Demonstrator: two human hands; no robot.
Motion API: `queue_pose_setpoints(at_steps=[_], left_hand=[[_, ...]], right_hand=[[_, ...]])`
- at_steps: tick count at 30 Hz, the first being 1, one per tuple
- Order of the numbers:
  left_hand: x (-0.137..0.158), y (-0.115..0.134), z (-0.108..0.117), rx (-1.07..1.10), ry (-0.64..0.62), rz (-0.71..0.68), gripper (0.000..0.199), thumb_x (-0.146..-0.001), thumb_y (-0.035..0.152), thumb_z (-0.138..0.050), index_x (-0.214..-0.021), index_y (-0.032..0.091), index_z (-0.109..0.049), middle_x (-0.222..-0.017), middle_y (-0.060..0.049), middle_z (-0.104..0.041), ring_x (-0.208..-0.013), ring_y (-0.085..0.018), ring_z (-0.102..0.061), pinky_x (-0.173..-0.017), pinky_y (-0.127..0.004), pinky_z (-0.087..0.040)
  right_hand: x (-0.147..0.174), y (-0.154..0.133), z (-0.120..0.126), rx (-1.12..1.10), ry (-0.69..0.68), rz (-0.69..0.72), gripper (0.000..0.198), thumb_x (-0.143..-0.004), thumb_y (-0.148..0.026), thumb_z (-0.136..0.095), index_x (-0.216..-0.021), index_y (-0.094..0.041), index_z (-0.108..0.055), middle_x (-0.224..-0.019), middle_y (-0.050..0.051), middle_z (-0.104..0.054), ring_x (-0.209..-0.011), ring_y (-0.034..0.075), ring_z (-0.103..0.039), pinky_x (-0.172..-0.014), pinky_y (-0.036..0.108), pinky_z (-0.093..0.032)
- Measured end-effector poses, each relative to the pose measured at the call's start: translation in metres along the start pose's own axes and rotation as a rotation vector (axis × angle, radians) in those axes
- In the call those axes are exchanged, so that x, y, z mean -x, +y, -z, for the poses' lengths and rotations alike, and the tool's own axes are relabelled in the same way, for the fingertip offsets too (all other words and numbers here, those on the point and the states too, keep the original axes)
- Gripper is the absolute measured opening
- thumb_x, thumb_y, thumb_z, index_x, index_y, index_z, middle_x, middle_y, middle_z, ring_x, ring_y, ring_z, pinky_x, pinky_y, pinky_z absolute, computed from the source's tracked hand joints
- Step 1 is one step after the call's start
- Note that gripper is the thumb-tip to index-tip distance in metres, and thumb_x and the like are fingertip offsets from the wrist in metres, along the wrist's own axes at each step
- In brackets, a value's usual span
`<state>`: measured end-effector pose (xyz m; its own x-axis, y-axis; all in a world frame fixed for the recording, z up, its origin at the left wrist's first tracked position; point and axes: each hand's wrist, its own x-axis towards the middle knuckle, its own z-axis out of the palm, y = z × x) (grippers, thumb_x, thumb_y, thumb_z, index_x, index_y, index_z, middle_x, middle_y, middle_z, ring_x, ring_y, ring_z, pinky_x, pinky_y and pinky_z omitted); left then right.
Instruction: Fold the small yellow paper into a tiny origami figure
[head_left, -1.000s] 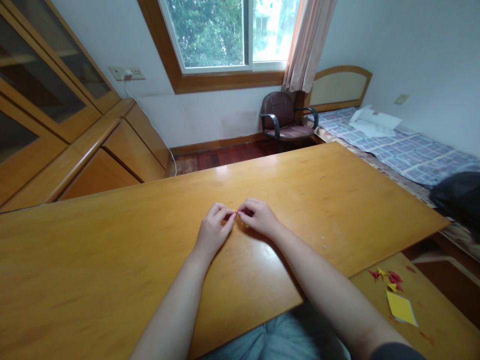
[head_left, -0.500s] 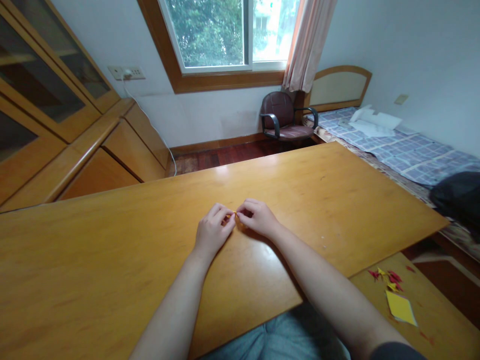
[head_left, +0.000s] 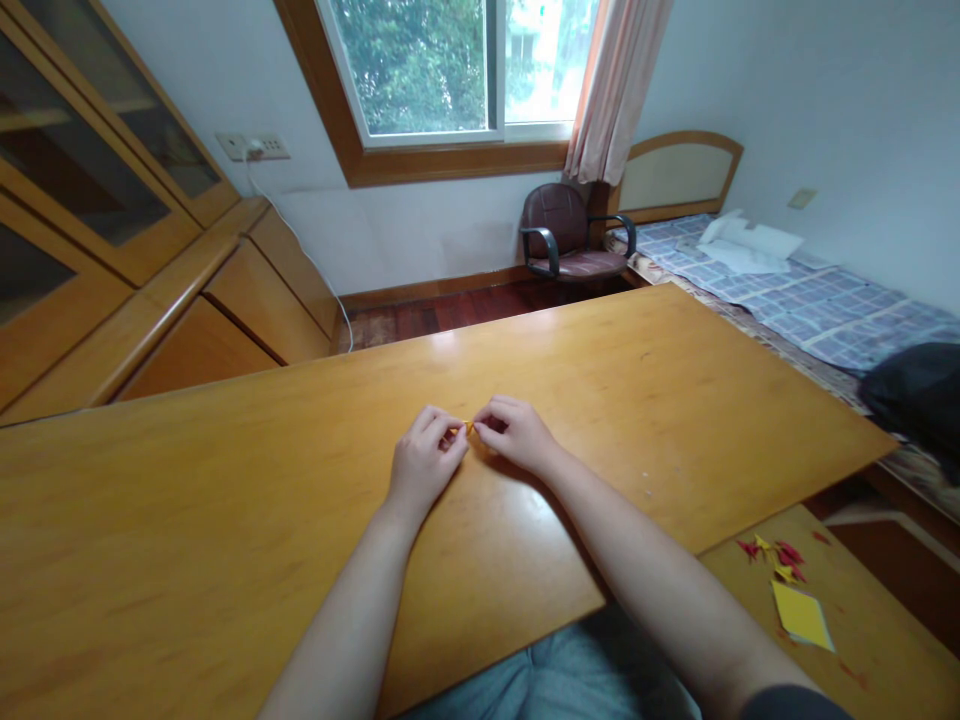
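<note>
A small piece of folded yellow paper (head_left: 469, 427) is pinched between my two hands, just above the wooden table (head_left: 225, 500). My left hand (head_left: 427, 455) grips its left side with thumb and fingertips. From the right, my right hand (head_left: 516, 432) holds the other side between thumb and forefinger. The fingers cover most of the paper, so its full shape cannot be made out.
On a lower surface at the right lie several small red and yellow folded paper pieces (head_left: 784, 574) and a stack of yellow square paper (head_left: 802, 615). Beyond the table stand a brown armchair (head_left: 570, 235) and a bed (head_left: 825, 300). A cabinet (head_left: 225, 310) is at the left.
My left fingertips have shifted slightly left, and a little more of the yellow paper shows between the hands. My right hand has hardly moved.
</note>
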<state>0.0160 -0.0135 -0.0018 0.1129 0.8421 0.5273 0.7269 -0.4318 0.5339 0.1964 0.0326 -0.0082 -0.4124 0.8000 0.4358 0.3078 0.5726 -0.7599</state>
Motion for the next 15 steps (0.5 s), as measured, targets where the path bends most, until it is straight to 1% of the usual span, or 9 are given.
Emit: queue_pose_setpoints(at_steps=[5, 8, 11, 13, 15], left_hand=[[0.0000, -0.0012, 0.0003, 0.038, 0.023, -0.002, 0.007, -0.090, 0.020, -0.058, -0.084, 0.020, -0.063, -0.083, 0.000, -0.058, -0.069, -0.011, -0.060, -0.066, -0.024, -0.051], [-0.0002, -0.0022, 0.0001, 0.021, 0.018, -0.011, 0.007, -0.089, 0.020, -0.058, -0.084, 0.020, -0.062, -0.083, 0.000, -0.058, -0.069, -0.011, -0.060, -0.066, -0.024, -0.050], [-0.0002, -0.0033, -0.0004, 0.001, 0.013, -0.024, 0.007, -0.090, 0.021, -0.058, -0.084, 0.020, -0.063, -0.084, -0.001, -0.058, -0.070, -0.012, -0.060, -0.067, -0.025, -0.051], [-0.0003, -0.0036, -0.0006, 0.000, 0.014, -0.033, 0.008, -0.090, 0.021, -0.058, -0.085, 0.020, -0.063, -0.084, -0.001, -0.058, -0.069, -0.012, -0.060, -0.067, -0.025, -0.051], [-0.0004, -0.0035, -0.0005, -0.002, 0.009, -0.044, 0.008, -0.091, 0.021, -0.057, -0.085, 0.019, -0.063, -0.084, -0.001, -0.058, -0.069, -0.012, -0.060, -0.066, -0.025, -0.051]], right_hand=[[-0.0006, 0.0005, -0.0005, -0.025, 0.019, -0.027, 0.008, -0.082, -0.014, -0.063, -0.078, -0.017, -0.069, -0.071, 0.000, -0.061, -0.065, 0.011, -0.056, -0.064, 0.022, -0.045], [0.0001, 0.0008, -0.0009, -0.032, 0.010, -0.025, 0.007, -0.083, -0.014, -0.063, -0.080, -0.017, -0.070, -0.073, 0.000, -0.063, -0.067, 0.011, -0.058, -0.065, 0.023, -0.046], [0.0012, 0.0007, -0.0010, -0.056, 0.004, -0.039, 0.008, -0.084, -0.017, -0.064, -0.088, -0.017, -0.071, -0.077, 0.001, -0.066, -0.068, 0.011, -0.060, -0.067, 0.023, -0.048], [0.0018, 0.0001, -0.0006, -0.092, 0.009, -0.047, 0.013, -0.086, -0.021, -0.064, -0.096, -0.017, -0.071, -0.081, 0.002, -0.067, -0.070, 0.011, -0.062, -0.067, 0.023, -0.050], [0.0017, -0.0010, 0.0001, -0.125, 0.008, -0.038, 0.016, -0.087, -0.024, -0.065, -0.100, -0.017, -0.071, -0.084, 0.003, -0.067, -0.071, 0.011, -0.063, -0.067, 0.023, -0.051]])
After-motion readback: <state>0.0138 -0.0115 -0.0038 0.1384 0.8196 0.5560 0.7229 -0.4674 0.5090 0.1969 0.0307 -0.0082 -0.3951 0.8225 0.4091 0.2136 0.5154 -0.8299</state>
